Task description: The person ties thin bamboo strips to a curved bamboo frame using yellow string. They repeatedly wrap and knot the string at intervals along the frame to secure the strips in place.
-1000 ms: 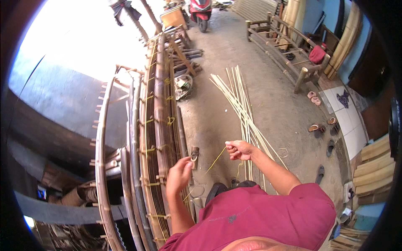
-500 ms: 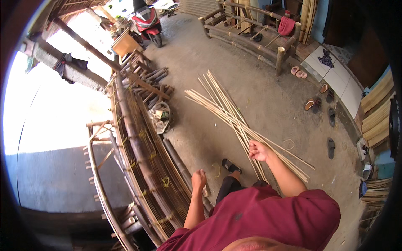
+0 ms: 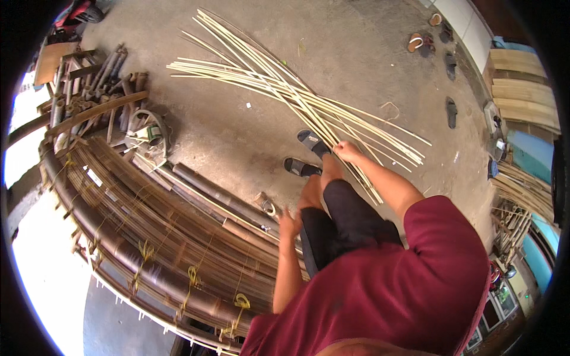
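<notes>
Closest to the viewer, a person in a maroon shirt [image 3: 380,285] and black shorts [image 3: 362,216] is seen from above, forearms reaching forward, well apart. The left hand [image 3: 290,224] is slightly blurred; its fingers look loosely parted, with nothing visible in them. It is near a short bamboo tube [image 3: 265,203] among poles on the floor. Along the left runs a long rack of brown slats [image 3: 196,243], bordered by a thick dark pole [image 3: 116,243] and knotted with yellow ties [image 3: 193,276].

Ahead, the right hand [image 3: 346,152] is bent inward over the lower part of the pale bamboo strips [image 3: 291,95], its fingers curled. Whether they grip a strip or merely overlap it from this angle, one cannot tell. The strips lie on the concrete floor in two crossing fans, beyond and beside the person's black sandals [image 3: 310,142].

The step in hand seems to be a reach toward the strips, the right hand leading. Taking one up would call for a fingertip pinch that separates it from its crossed neighbours.

Farther off, cut bamboo lengths [image 3: 113,89] are heaped at left, loose dark slippers [image 3: 451,113] lie at right, and part of a red motorbike [image 3: 68,16] shows at the upper left.
</notes>
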### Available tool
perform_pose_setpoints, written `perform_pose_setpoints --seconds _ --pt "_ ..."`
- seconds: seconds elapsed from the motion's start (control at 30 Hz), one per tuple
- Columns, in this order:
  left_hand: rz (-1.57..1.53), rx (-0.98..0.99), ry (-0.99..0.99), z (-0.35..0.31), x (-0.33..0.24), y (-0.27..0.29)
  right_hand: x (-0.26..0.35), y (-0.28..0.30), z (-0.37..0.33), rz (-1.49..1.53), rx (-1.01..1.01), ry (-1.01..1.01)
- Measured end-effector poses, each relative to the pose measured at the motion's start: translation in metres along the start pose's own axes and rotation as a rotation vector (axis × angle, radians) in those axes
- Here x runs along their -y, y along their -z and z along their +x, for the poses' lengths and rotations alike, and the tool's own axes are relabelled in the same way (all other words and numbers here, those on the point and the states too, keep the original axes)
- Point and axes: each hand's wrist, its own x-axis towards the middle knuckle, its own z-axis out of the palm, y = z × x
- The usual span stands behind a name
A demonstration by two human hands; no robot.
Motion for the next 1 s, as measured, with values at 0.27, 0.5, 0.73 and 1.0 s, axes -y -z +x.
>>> perform_pose_setpoints --seconds 0.27,0.5,0.73,1.0 --pt "-0.103 -0.185 0.131 0.043 -0.051 -0.068 -0.009 -0.089 0.294 -0.366 -0.087 -0.065" --pt "0.108 -0.287 0.202 0.062 -0.047 -0.085 0.0 -0.089 0.42 -0.694 -0.268 0.016" --pt "-0.026 -0.257 0.252 0.056 -0.063 -0.072 0.023 -0.041 0.325 -0.611 -0.428 0.418" --pt "-0.347 -0.217 0.525 -0.014 -0.078 -0.053 0.219 0.064 0.047 0.135 -0.474 0.837"
